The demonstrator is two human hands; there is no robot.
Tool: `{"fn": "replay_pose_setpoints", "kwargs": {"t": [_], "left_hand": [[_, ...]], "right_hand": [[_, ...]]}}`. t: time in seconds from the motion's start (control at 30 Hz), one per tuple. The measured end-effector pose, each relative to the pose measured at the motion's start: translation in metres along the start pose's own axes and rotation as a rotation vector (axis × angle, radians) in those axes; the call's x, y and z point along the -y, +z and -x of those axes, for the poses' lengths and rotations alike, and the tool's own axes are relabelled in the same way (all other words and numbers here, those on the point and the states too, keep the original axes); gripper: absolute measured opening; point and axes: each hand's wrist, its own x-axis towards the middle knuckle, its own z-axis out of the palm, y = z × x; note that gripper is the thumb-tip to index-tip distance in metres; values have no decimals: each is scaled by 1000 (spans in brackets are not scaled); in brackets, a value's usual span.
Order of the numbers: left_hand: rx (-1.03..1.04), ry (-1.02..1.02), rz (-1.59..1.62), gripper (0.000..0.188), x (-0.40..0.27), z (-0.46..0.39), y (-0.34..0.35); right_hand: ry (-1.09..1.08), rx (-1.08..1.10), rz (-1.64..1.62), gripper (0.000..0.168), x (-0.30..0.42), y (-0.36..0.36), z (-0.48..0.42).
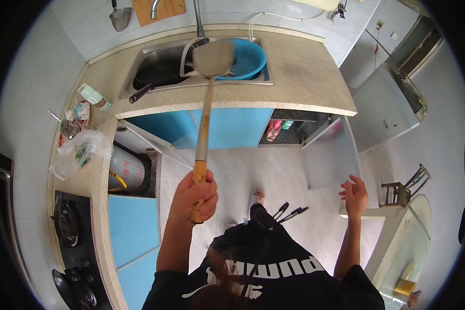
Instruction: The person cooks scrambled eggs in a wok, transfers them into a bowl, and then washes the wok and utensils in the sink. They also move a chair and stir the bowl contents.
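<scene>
My left hand grips the wooden end of a long-handled metal wok spatula. The spatula is raised, and its broad blade points away from me, covering part of the sink in view. My right hand is empty with fingers apart, out to the right near an open cabinet door. Beyond the blade lies a steel double sink. A blue plastic basin sits in its right bowl, partly hidden by the blade. In the left bowl is a dark pan whose handle sticks out over the front rim.
A speckled counter bends left toward a black gas stove. A clear plastic bag lies on it. Below, an open cupboard holds a grey gas cylinder. At right stand a small wooden chair and a glass-topped table.
</scene>
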Motion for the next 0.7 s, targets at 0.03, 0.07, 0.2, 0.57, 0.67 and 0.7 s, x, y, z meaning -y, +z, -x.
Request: {"fn": "replay_pose_setpoints", "kwargs": {"t": [0.03,0.07,0.2,0.57,0.67,0.7], "left_hand": [[-22,28,1,16,-6,-7,-1],[-26,57,26,16,-12,-15,-4],[-204,183,126,13,-25,-41,3],[-458,355,165,9,-92,-107,-6],[-441,349,115,9,-118,-134,-36],[-489,330,92,9,-129,-141,-46]], "right_hand": [[-1,39,-15,28,0,14,-19],[-15,85,-57,28,2,29,-39],[-82,319,-159,27,21,98,-117],[-707,584,-69,44,161,310,-273],[-800,569,15,68,186,395,-308],[-706,651,-22,73,197,416,-312]]}}
